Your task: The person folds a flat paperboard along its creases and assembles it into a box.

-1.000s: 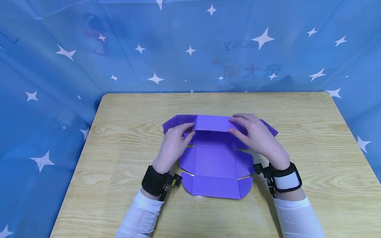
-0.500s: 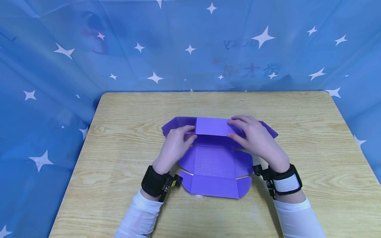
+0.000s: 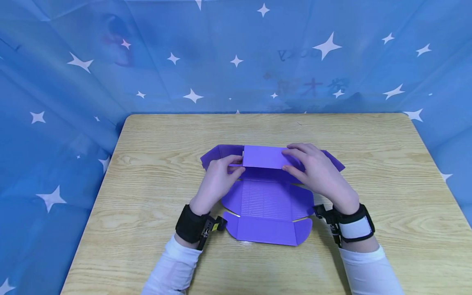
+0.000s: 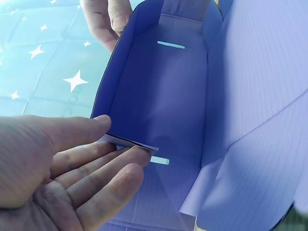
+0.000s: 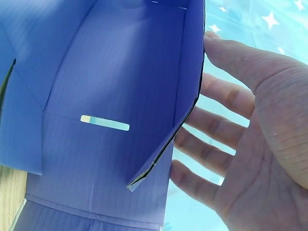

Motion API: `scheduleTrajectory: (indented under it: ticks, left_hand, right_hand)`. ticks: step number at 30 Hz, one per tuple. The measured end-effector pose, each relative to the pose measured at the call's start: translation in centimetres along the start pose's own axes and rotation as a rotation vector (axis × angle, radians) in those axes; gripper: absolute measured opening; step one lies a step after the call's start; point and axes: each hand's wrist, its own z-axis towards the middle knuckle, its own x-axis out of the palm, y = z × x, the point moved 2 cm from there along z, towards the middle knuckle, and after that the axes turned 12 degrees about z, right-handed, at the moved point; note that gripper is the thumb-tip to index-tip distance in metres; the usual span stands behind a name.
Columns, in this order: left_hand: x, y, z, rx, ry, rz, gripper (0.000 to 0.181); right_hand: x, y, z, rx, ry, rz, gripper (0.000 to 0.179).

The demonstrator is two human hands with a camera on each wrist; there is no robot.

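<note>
A purple cardboard box (image 3: pixel 263 200), partly folded, lies in the middle of the table in the head view. Its far wall is raised, with a narrow front panel (image 3: pixel 263 157) bent over toward me. At that panel's left end, my left hand (image 3: pixel 217 176) pinches a small end flap (image 4: pixel 130 141) between thumb and fingers. My right hand (image 3: pixel 318 172) holds the panel's right end, thumb at the near edge and fingertips on its outer face. Cut slots show in the lid, one of them a bright slot (image 5: pixel 105 122) in the right wrist view.
The box's side wings (image 3: pixel 333 159) spread out at the back, and rounded near flaps (image 3: pixel 303 231) lie flat toward me. A wood-grain table (image 3: pixel 147 196) lies beneath. A blue star-patterned curtain (image 3: pixel 221 53) hangs behind and at both sides.
The bent-over panel has tipped a little lower toward me, and both hands have shifted slightly nearer with it. Over the last half second almost nothing moves.
</note>
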Motion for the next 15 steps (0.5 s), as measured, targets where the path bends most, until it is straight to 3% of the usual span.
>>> scheduleTrajectory:
  ticks: [8,15]
  left_hand:
    - [-0.8,0.7,0.0,-0.013,0.020,0.006,0.037]
    - [-1.5,2.1,0.0,-0.069,-0.020,0.069,0.038]
  right_hand:
    - [0.0,0.1,-0.1,-0.003,0.000,-0.003,0.044]
    - [0.0,0.0,-0.1,-0.005,-0.003,-0.004,0.044]
